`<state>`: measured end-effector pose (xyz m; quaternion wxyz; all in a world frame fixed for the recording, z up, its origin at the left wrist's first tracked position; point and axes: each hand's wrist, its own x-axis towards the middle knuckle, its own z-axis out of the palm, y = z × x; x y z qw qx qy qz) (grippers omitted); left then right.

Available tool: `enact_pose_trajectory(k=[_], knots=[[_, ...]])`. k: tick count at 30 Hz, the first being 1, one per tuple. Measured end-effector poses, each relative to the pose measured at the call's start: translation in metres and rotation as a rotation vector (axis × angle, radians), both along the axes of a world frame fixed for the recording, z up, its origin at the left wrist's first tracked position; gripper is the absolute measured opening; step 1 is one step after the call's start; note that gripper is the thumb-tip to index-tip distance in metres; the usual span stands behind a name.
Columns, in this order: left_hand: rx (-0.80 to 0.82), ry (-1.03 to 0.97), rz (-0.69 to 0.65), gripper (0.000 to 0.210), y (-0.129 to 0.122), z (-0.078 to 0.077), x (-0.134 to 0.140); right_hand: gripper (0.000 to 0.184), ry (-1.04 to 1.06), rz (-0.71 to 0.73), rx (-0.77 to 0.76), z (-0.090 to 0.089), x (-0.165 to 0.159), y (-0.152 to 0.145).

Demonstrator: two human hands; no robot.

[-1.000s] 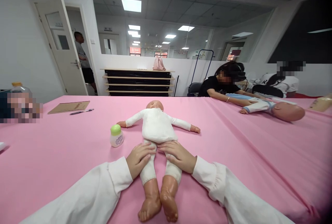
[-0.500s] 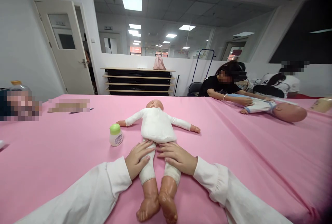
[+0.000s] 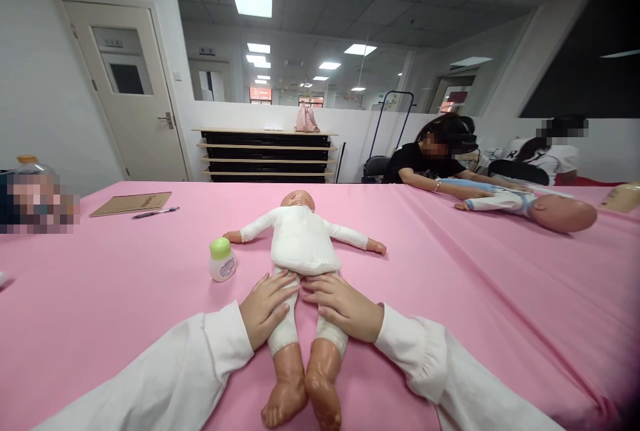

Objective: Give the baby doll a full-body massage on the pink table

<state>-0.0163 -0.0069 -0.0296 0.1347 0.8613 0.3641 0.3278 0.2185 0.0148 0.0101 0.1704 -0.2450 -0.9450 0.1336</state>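
Note:
A baby doll point(image 3: 305, 241) with a white cloth body lies on its back on the pink-covered table point(image 3: 150, 271), feet toward me and arms spread. My left hand point(image 3: 267, 304) rests flat on the thigh at the left, its fingers stretched out near the hip. On the other thigh lies my right hand point(image 3: 345, 304), also flat with fingers extended. Neither hand grips anything. A small lotion bottle point(image 3: 222, 261) with a green cap stands upright left of the doll, apart from my left hand.
A brown notebook point(image 3: 133, 203) and a pen point(image 3: 156, 213) lie at the far left. At the right, a person in black point(image 3: 413, 164) leans over another doll point(image 3: 563, 212). A yellowish bottle point(image 3: 621, 198) stands at the far right edge. Folds run through the cloth there.
My hands stay on the doll's thighs with hardly any movement. The door at the back left has swung from ajar to closed.

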Motion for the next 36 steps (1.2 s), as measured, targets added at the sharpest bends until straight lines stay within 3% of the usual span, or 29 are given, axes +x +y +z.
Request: enact_pose_trajectory(k=[2,5,8,10,13,15,17,21,24,28,30,33,36], knots=[[0.002,0.018,-0.141,0.039,-0.005,0.004,-0.002,0.047,-0.035,0.097,-0.039,0.003,0.000,-0.005],[-0.096,-0.087,-0.334,0.037,-0.013,0.014,-0.004,0.046,0.047,0.265,-0.252,0.010,-0.001,-0.014],[-0.181,-0.246,-0.257,0.040,-0.007,0.015,-0.003,0.051,0.260,0.194,-0.401,0.011,0.000,-0.012],[-0.148,-0.272,-0.122,0.039,0.003,0.009,-0.001,0.050,0.313,0.047,-0.302,0.006,0.001,-0.005],[-0.086,-0.146,-0.004,0.040,0.012,0.000,0.000,0.048,0.129,-0.073,-0.064,-0.001,0.003,0.006],[-0.068,-0.046,-0.040,0.039,0.009,0.000,-0.001,0.052,-0.029,-0.023,0.004,-0.003,0.003,0.005],[-0.045,-0.014,-0.161,0.036,-0.001,0.005,-0.003,0.057,-0.115,0.067,0.026,0.000,0.001,-0.001],[-0.045,-0.158,-0.397,0.033,-0.017,0.019,-0.008,0.060,-0.046,0.266,-0.066,0.006,-0.003,-0.019],[-0.043,-0.308,-0.319,0.032,-0.010,0.016,-0.007,0.060,0.118,0.271,-0.187,0.006,-0.003,-0.019],[-0.022,-0.245,-0.039,0.035,0.008,-0.002,-0.003,0.049,0.113,0.007,-0.042,-0.001,0.001,-0.004],[-0.050,-0.150,0.011,0.038,0.010,-0.007,-0.002,0.045,0.015,0.001,0.001,-0.002,0.002,0.001],[-0.039,-0.091,-0.040,0.033,0.001,-0.003,-0.002,0.040,-0.060,0.103,-0.088,0.005,0.004,-0.002],[0.028,-0.193,-0.229,0.031,-0.016,0.007,-0.005,0.041,-0.014,0.241,-0.313,0.015,0.006,-0.010]])
